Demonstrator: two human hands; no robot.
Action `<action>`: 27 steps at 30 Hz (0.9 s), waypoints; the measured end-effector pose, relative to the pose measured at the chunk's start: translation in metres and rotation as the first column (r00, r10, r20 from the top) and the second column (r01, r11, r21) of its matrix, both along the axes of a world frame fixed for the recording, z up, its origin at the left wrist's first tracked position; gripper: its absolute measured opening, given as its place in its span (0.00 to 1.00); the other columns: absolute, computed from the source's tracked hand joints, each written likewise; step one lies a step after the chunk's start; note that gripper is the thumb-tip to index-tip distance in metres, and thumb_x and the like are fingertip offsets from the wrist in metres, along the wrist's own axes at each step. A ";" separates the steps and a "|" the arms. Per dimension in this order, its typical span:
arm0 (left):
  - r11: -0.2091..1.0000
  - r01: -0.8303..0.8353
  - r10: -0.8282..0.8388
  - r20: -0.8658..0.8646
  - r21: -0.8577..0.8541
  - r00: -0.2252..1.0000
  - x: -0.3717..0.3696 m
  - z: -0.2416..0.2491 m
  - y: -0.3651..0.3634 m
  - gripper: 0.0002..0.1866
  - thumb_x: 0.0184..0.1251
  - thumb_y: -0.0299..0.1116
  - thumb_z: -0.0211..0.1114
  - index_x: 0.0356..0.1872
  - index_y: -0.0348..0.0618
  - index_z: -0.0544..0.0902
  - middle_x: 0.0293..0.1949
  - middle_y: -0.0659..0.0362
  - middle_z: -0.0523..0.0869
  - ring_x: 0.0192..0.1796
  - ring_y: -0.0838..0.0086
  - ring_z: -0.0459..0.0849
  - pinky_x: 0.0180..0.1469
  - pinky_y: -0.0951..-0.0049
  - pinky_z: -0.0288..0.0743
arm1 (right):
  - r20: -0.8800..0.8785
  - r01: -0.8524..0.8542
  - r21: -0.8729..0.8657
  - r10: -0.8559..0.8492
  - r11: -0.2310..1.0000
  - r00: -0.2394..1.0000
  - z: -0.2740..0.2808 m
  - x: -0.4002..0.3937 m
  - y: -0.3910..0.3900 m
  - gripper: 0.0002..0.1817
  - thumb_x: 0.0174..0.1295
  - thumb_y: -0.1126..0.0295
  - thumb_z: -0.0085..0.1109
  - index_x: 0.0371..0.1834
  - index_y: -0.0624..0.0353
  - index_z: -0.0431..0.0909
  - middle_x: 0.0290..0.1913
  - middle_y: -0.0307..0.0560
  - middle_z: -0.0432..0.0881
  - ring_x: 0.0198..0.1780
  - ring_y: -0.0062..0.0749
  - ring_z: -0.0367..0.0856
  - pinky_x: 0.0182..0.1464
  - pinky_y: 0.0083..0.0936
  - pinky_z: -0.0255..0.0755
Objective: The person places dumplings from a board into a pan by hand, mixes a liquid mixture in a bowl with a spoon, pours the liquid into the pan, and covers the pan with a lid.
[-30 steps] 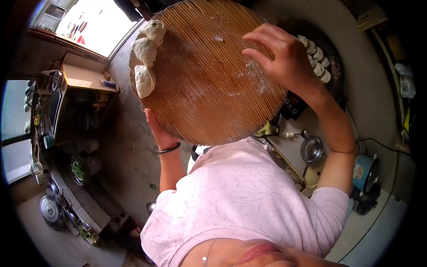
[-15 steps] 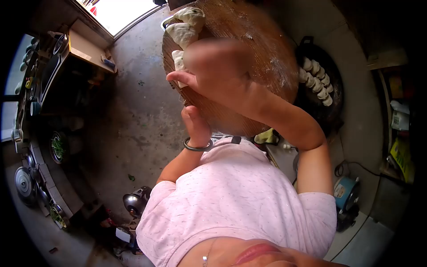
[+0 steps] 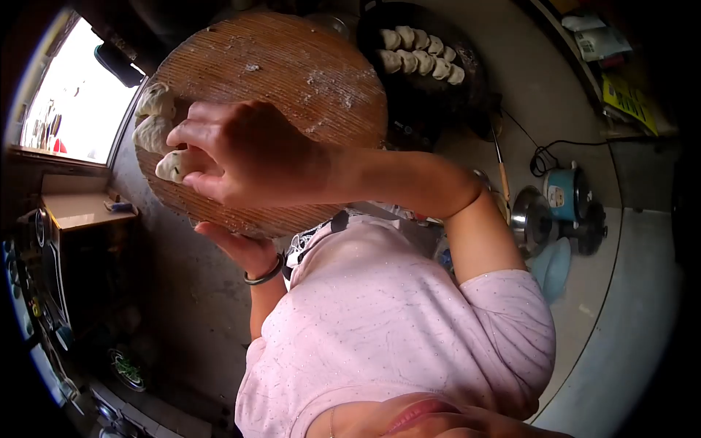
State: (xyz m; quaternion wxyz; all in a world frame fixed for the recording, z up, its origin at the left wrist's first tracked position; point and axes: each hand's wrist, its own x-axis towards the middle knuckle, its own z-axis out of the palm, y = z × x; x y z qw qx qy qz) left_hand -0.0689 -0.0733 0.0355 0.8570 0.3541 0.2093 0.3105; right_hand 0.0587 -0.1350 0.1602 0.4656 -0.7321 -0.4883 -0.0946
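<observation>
A round wooden board (image 3: 292,80) dusted with flour is tilted in front of my body. My left hand (image 3: 248,252), with a dark bangle at the wrist, holds its near edge from below; the fingers are hidden under the wood. My right hand (image 3: 241,150) reaches across the board to its left side. Its thumb and fingers close around a pale dumpling (image 3: 172,167) near the rim, partly covering it. Just beyond lie two more dumplings, one (image 3: 152,134) beside my fingertips and another (image 3: 155,101) farther up.
A black pan (image 3: 467,73) at the upper right holds several dumplings (image 3: 420,62) in rows. Farther right stand a blue rice cooker (image 3: 566,191), a metal pot (image 3: 529,219) and a cable (image 3: 544,157). A counter (image 3: 80,201) runs along the left, below a bright doorway (image 3: 80,95).
My view has turned, and the board now sits further left, with the pan nearer the top. My right hand, blurred before, now grips the nearest dumpling. My left hand stays at the board's edge.
</observation>
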 end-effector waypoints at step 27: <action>0.950 -0.289 0.309 -0.242 0.118 0.920 -0.001 0.005 0.018 0.40 0.67 0.66 0.46 0.71 0.48 0.60 0.71 0.55 0.62 0.71 0.59 0.62 0.71 0.51 0.55 | 0.068 0.460 -0.737 -0.623 0.496 0.780 -0.182 0.202 -0.324 0.13 0.51 0.66 0.67 0.39 0.56 0.80 0.33 0.43 0.83 0.39 0.38 0.82 0.40 0.35 0.75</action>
